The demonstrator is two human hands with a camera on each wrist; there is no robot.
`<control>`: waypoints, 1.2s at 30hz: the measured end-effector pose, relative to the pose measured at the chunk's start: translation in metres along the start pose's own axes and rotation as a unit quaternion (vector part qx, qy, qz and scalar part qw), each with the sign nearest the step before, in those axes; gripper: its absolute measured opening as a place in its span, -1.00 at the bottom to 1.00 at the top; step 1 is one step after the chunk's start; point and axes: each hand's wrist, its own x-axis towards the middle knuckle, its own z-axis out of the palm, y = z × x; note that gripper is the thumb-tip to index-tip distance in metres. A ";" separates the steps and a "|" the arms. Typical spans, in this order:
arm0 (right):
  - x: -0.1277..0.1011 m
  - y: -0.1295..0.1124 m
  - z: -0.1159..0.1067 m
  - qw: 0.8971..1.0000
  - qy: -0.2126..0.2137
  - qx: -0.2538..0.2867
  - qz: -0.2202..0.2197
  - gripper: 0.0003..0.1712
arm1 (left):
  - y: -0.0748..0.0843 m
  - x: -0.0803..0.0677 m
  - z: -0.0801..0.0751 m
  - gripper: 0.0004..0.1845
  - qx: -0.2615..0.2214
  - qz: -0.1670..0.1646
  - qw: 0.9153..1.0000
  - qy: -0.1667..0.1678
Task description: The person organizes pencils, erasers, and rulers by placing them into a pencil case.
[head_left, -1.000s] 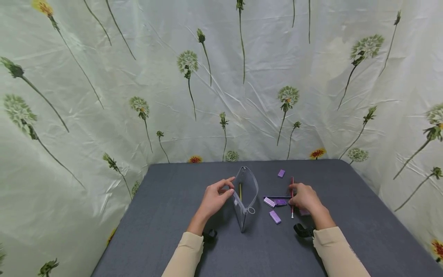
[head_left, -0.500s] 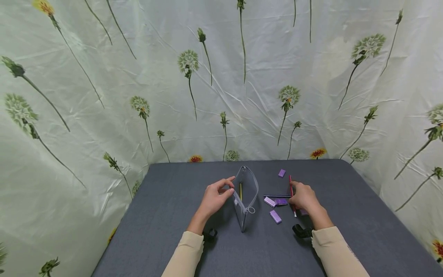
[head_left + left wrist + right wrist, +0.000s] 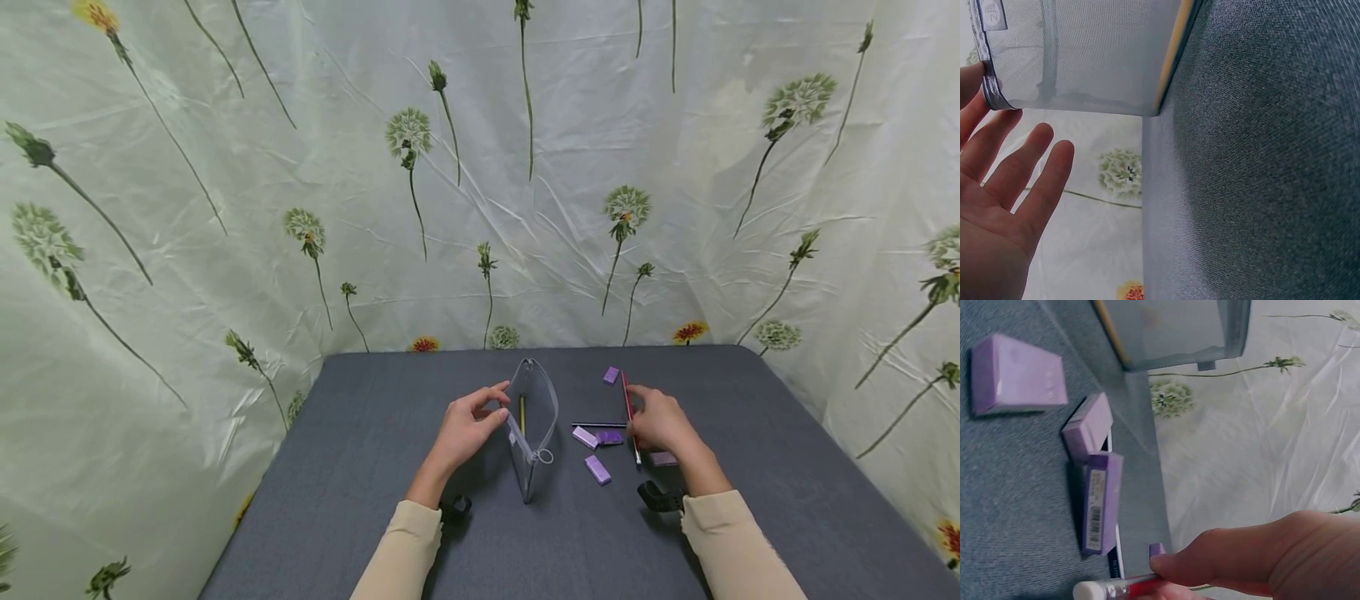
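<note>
My left hand (image 3: 463, 429) pinches the rim of a grey mesh zip pouch (image 3: 543, 410), which stands upright with its mouth apart. Through the mesh in the left wrist view, a yellow pencil (image 3: 1172, 53) shows inside along the bottom. On the right, thumb and fingers of my right hand (image 3: 662, 421) grip a red pencil (image 3: 627, 395) whose white eraser tip (image 3: 1089, 591) points toward me. A dark pencil (image 3: 597, 425) lies crosswise left of that hand. Beside it are a pale purple block (image 3: 585, 437) and a darker purple box with a barcode (image 3: 1102, 503).
Another light purple block (image 3: 597, 470) lies nearer to me, and a small one (image 3: 611, 376) farther back. Partly behind my right wrist sits a further purple block (image 3: 663, 459). A flowered curtain (image 3: 480, 167) hangs behind the dark grey table (image 3: 360, 483).
The red pencil has tilted, its far end swinging left, while my right hand shifted slightly away from me. More of the block by the right wrist shows. The left hand stays at the pouch rim.
</note>
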 end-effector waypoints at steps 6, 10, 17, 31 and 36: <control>-0.001 -0.004 -0.001 1.000 0.002 0.027 -0.015 -0.10 | 0.003 0.000 0.002 -0.83 -0.002 -0.012 1.000 0.006; -0.002 -0.007 -0.002 0.999 -0.001 0.047 -0.014 -0.12 | 0.015 -0.002 0.003 -0.81 0.006 -0.013 1.000 0.008; -0.004 -0.010 -0.004 0.998 -0.002 0.057 -0.025 -0.12 | 0.019 -0.005 0.002 -0.82 0.014 -0.004 1.000 0.006; -0.004 -0.015 -0.008 0.992 -0.009 0.114 -0.051 -0.16 | 0.000 0.000 0.002 -0.82 0.018 0.010 1.000 -0.002; -0.005 -0.020 -0.009 0.990 -0.006 0.129 -0.061 -0.17 | 0.001 -0.001 0.001 -0.81 0.022 0.012 1.000 -0.003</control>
